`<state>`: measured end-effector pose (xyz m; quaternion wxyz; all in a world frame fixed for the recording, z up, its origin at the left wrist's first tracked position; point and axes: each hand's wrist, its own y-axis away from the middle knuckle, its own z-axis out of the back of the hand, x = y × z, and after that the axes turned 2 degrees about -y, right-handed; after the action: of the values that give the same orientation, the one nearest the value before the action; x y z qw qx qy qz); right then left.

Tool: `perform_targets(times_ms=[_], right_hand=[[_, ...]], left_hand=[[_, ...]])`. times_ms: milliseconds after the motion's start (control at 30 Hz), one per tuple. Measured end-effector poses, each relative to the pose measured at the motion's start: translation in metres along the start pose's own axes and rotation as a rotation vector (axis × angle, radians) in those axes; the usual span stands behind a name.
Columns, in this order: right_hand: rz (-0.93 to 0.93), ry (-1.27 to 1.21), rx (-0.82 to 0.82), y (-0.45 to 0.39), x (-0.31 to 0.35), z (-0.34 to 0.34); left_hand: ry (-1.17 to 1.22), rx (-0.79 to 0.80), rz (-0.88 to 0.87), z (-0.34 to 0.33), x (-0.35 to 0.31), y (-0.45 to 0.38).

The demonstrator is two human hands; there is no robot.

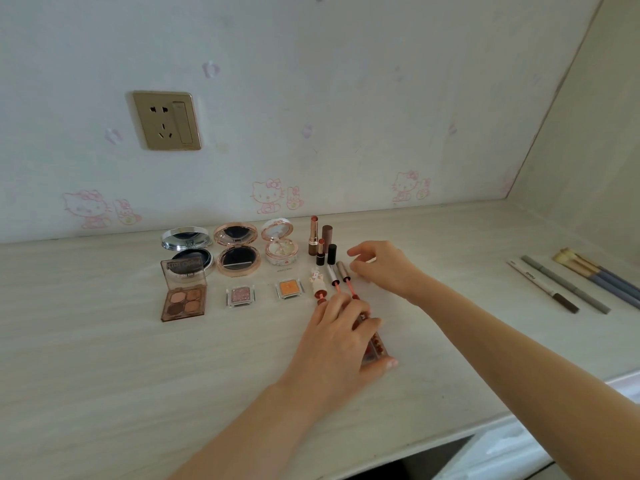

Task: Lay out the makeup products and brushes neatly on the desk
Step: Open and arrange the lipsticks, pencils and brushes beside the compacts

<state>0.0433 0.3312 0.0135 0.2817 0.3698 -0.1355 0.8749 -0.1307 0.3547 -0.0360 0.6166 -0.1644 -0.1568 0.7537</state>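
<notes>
1. The left hand curls its fingers around a lip gloss tube lying on the desk.
2. The right hand hangs loose, holding nothing, beside the lip wands.
3. Compacts sit behind, pencils far right.

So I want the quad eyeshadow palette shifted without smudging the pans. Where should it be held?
Grip the eyeshadow palette by its base, pinching the left and right side edges from above at the near end. Its lid stands open at the back and the four pans face up, so fingers must stay off the top.
</notes>
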Motion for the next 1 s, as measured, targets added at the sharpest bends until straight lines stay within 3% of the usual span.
perform_targets(times_ms=[433, 700, 1000], right_hand=[[0.110, 0.320, -0.072, 0.089, -0.057, 0.045], [0.065, 0.382, -0.177, 0.139, -0.105, 0.085], [-0.014, 0.387, -0.275, 0.168, -0.151, 0.133]], left_hand=[[0.122, -0.054, -0.080, 0.009, -0.016, -0.007], [0.205, 0.100, -0.112, 0.007, -0.048, -0.064], [0.384, 0.177, -0.080, -0.042, -0.101, -0.137]])
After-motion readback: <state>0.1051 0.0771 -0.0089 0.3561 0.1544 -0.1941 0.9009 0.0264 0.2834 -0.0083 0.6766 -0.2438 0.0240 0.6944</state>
